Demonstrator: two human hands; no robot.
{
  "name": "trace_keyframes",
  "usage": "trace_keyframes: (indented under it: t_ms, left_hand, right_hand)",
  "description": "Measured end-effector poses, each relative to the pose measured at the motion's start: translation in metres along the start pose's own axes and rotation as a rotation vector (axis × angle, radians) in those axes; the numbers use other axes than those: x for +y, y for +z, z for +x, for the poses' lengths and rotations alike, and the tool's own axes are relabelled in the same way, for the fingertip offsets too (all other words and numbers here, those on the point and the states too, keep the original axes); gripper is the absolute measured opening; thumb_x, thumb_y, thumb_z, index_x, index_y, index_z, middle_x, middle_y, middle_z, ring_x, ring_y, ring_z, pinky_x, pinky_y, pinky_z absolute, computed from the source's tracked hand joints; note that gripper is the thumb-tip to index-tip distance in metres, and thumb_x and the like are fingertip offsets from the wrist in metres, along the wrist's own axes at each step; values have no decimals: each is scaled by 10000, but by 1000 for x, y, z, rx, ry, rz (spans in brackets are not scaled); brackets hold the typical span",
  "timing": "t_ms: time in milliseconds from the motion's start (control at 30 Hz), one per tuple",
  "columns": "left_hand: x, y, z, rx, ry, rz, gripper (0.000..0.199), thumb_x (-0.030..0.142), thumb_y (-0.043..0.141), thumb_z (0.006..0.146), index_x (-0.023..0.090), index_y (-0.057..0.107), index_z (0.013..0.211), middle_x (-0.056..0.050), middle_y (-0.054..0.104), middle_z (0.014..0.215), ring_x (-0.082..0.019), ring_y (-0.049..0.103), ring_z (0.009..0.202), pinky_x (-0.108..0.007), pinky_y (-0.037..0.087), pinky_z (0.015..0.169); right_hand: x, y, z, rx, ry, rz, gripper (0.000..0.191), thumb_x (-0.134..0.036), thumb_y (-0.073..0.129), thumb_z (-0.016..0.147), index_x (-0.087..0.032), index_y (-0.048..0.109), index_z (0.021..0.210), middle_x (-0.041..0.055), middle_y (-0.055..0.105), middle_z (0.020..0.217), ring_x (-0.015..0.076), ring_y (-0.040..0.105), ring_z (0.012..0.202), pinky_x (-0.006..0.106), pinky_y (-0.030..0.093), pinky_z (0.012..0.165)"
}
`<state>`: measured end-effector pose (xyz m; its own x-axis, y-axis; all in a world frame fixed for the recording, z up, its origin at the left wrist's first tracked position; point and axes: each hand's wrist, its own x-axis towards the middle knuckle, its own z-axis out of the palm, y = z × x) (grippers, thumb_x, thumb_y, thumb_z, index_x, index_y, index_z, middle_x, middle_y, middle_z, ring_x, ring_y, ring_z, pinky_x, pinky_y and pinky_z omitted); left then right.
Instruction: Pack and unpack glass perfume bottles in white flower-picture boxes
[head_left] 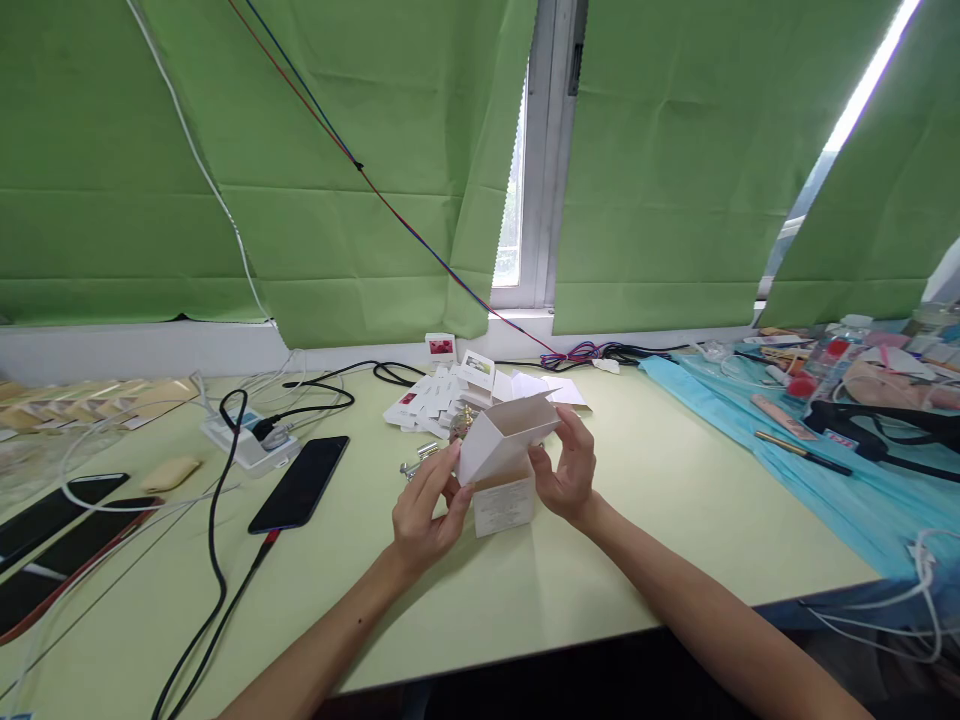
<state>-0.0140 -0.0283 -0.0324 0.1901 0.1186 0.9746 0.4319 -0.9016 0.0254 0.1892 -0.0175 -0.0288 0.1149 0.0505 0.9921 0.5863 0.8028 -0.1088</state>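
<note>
Between my two hands a small white cardboard box is tilted, with its near end showing open. My left hand pinches its left side with thumb and fingers. On the right edge, my right hand grips the cardboard near a raised flap. Just below and behind it stands another white box part with small print on its front; whether the two are joined I cannot tell. Behind the hands lies a pile of flat white printed cartons. Small shiny metal pieces sit beside my left fingers, partly hidden.
A black phone on a cable and a white power strip lie to the left, with more phones beyond. Black cables cross the table. At right, a blue sheet carries a pen, bottles and other clutter.
</note>
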Motion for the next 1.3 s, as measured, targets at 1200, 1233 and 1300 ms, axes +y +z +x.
trace_keyframes:
  t_ms: [1200, 1233, 1300]
  left_hand:
    - [-13, 7, -13, 21, -71, 29, 590, 107, 630, 921, 204, 509, 1491, -115, 708, 1160, -103, 638, 689, -160, 555, 484]
    - [-13, 7, -13, 21, -73, 30, 587, 112, 631, 922, 204, 508, 1489, -115, 708, 1157, -105, 639, 691, -161, 555, 483]
    - [-13, 7, -13, 19, -76, 28, 582, 120, 632, 925, 203, 506, 1487, -111, 707, 1143, -99, 632, 672, -163, 553, 481]
  right_hand:
    - [-8, 3, 2, -64, 68, 51, 531, -215, 536, 991, -225, 409, 1506, 108, 666, 1018, 236, 646, 932, 384, 609, 699]
    - [-8, 4, 2, -65, 66, 37, 530, -216, 530, 994, -223, 403, 1509, 111, 669, 1026, 235, 650, 932, 384, 610, 700]
    - [-9, 4, 1, -68, 56, 9, 535, -215, 520, 997, -217, 389, 1516, 115, 672, 1040, 234, 657, 928, 383, 614, 701]
